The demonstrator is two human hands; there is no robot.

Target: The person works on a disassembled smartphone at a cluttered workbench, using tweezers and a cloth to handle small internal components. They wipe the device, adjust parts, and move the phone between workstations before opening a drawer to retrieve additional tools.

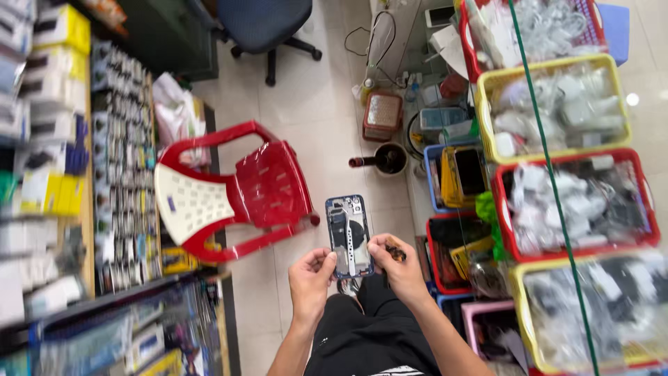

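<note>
- Left hand: fingers pinching the lower left edge of an opened blue-framed phone housing, held above the lap.
- Right hand: fingers closed on the housing's lower right edge and on a small dark tool.
- Beyond: red and white plastic chair on the tiled floor.
- Right: yellow plastic basket of bagged white parts.
</note>
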